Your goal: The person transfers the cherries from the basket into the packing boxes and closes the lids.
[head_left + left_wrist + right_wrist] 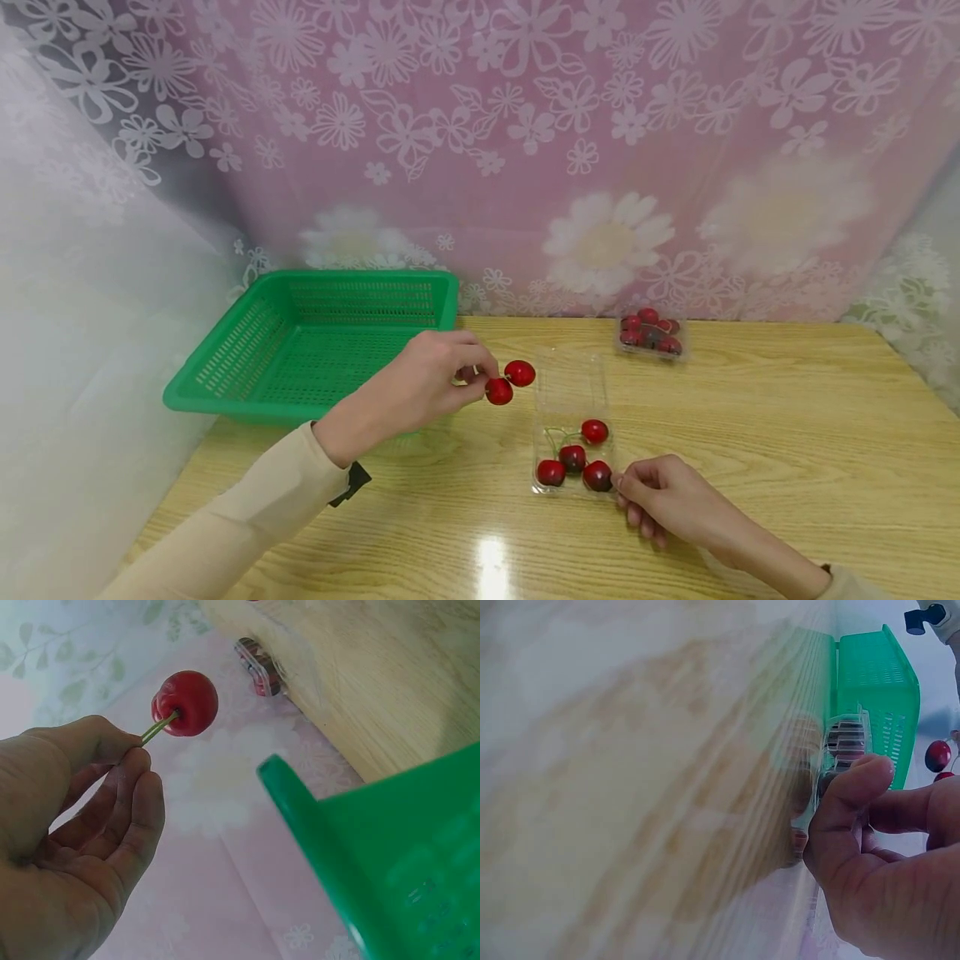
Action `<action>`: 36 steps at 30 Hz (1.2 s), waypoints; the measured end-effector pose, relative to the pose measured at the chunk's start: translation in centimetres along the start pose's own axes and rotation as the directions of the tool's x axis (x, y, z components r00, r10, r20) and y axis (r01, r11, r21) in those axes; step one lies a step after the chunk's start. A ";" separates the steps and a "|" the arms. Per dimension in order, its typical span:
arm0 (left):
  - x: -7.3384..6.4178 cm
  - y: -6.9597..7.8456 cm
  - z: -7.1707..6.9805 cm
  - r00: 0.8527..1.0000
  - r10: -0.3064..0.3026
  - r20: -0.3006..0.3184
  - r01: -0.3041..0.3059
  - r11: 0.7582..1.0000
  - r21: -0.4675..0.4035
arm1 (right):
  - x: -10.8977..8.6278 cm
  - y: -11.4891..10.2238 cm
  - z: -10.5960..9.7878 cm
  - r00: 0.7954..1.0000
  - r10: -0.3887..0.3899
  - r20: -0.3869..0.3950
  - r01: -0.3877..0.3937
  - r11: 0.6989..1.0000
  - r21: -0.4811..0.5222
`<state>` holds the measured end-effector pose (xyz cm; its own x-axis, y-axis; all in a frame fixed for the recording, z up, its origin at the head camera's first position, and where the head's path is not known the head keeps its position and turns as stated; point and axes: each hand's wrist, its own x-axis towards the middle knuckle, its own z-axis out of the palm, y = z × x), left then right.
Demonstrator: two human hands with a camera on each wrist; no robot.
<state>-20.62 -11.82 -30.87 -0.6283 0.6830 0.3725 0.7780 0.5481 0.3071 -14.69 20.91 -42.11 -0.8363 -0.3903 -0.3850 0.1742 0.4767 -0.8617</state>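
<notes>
Two red cherries [520,373] hang from green stems that my left hand [427,379] pinches between thumb and fingertips. The left wrist view shows the stems [159,727] clearly, one cherry mostly covering the other. That hand is raised between the green basket and an open clear plastic box [572,392]. Several dark red cherries [572,458] lie in the front half of the box, and its lid lies folded back behind them. At the box's front right corner, my right hand [675,500] pinches the edge with thumb and curled forefinger.
A green slotted plastic basket [217,408] stands at the left of the wooden table [787,417]. Near the back edge sits a second clear box [651,333], filled with cherries. A pink flowered curtain [465,167] hangs behind the table.
</notes>
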 end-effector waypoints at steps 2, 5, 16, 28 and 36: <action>0.0 -0.1 0.3 1.000 0.016 -0.003 -0.016 1.000 0.001 | 0.0 0.0 0.0 1.000 -0.002 0.000 0.002 1.000 0.000; -0.1 -0.1 0.9 0.999 0.044 -0.009 -0.044 0.999 -0.016 | 0.1 0.0 -0.1 1.000 -0.001 0.000 0.001 1.000 0.000; -0.1 0.6 3.2 0.997 0.039 0.060 -0.036 0.998 -0.051 | 0.1 0.1 0.0 1.000 0.002 0.007 -0.002 1.000 0.004; 0.4 0.7 5.9 0.995 0.058 0.080 -0.052 0.996 -0.075 | -0.1 0.0 0.0 1.000 0.004 0.008 -0.005 1.000 0.007; 1.0 0.8 7.1 0.991 0.066 0.116 -0.060 0.997 -0.055 | -0.1 0.0 -0.1 1.000 -0.002 0.006 0.002 1.000 -0.001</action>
<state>-20.63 -7.29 -36.48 -0.5704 0.7693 0.2878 0.8128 0.4785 0.3322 -14.66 20.99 -42.09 -0.8335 -0.3961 -0.3852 0.1720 0.4764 -0.8622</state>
